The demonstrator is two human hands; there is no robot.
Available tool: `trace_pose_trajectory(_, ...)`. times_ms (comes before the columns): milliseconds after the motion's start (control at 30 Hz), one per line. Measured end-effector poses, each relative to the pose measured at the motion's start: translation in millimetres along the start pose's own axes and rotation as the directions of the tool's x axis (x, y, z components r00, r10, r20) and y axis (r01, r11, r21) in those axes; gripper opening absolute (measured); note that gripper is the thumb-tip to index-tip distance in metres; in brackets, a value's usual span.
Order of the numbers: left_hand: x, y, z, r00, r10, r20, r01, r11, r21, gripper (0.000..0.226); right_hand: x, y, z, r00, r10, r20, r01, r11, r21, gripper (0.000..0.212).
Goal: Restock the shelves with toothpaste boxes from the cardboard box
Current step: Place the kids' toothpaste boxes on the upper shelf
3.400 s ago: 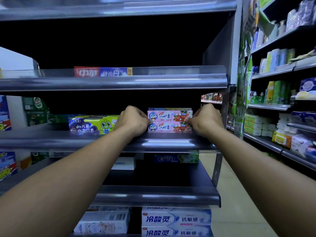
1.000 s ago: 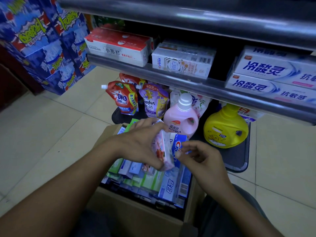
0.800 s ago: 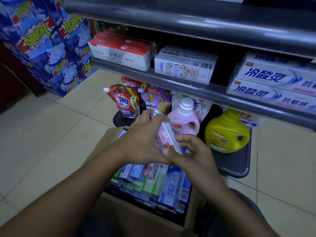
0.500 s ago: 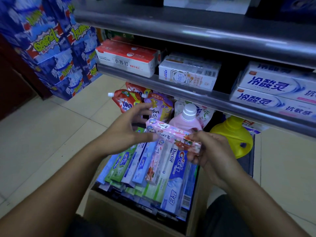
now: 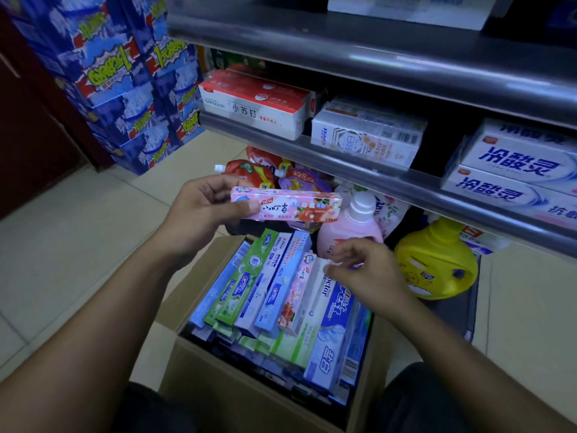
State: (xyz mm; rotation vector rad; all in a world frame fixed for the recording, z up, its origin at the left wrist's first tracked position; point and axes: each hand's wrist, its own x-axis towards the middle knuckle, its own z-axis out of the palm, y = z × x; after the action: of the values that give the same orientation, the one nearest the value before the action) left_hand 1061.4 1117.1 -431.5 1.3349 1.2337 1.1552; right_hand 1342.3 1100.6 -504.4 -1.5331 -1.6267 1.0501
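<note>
the left hand pinches a pink toothpaste box level above the cardboard box; the right hand hovers loose, seemingly empty, over a second pink box inside. grip that one mid-length and lift straight.

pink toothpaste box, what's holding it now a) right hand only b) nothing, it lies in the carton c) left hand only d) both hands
c: the left hand grips the pink toothpaste box by one end; the right hand hovers empty below it, over the cardboard box.
</note>
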Motion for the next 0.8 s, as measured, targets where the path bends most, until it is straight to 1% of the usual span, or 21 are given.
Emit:
trace_pose_trajectory(67,2,-2,-2,1.000,-0.005,-0.008,0.005,1.000,-0.009,0.030,2,12,12,0.987,-0.089,0.134,0.122,0.959,-0.257,0.045)
trace_pose_trajectory(100,2,-2,-3,1.000,-0.008,-0.011,0.007,1.000,-0.015,0.030,6,15,15,0.973,-0.113,0.201,0.176,0.928,-0.329,0.060)
trace_pose_trajectory(167,3,-4,-3,1.000,-0.011,-0.011,0.011,1.000,-0.018,0.031,16,17,20,0.945,-0.107,0.310,0.228,0.894,-0.386,0.083)
trace_pose_trajectory(267,4,-6,-4,1.000,-0.012,-0.002,0.012,1.000,-0.021,0.030,34,23,27,0.901,0.003,0.433,0.202,0.881,-0.427,0.110)
trace_pose_trajectory(300,5,-6,-5,1.000,-0.013,-0.003,0.013,1.000,-0.020,0.031,38,26,28,0.891,0.033,0.452,0.190,0.879,-0.438,0.114)
trace_pose_trajectory(333,5,-6,-5,1.000,-0.013,-0.003,0.013,1.000,-0.016,0.031,40,29,30,0.888,0.042,0.458,0.185,0.878,-0.441,0.115)
trace_pose_trajectory(433,5,-5,-4,1.000,-0.013,-0.003,0.013,1.000,-0.005,0.031,44,36,31,0.899,0.001,0.438,0.209,0.878,-0.431,0.105)
trace_pose_trajectory(533,4,-2,-5,1.000,-0.014,-0.004,0.014,1.000,0.013,0.032,45,38,28,0.895,-0.031,0.445,0.258,0.850,-0.459,0.103)
trace_pose_trajectory(567,4,-2,-5,1.000,-0.015,-0.003,0.015,1.000,0.017,0.032,45,37,25,0.890,-0.055,0.453,0.288,0.837,-0.464,0.098)
trace_pose_trajectory(633,3,-1,-5,1.000,-0.021,-0.005,0.021,1.000,0.009,0.032,45,33,16,0.880,-0.107,0.463,0.331,0.837,-0.436,0.079)
trace_pose_trajectory(700,3,0,-4,0.999,-0.028,-0.021,0.028,1.000,-0.015,0.031,45,28,3,0.873,-0.151,0.464,0.333,0.880,-0.339,0.059)
trace_pose_trajectory(800,5,1,-1,0.998,-0.036,-0.051,0.033,0.998,-0.058,0.029,39,15,-20,0.871,-0.178,0.458,0.282,0.944,-0.169,0.040)
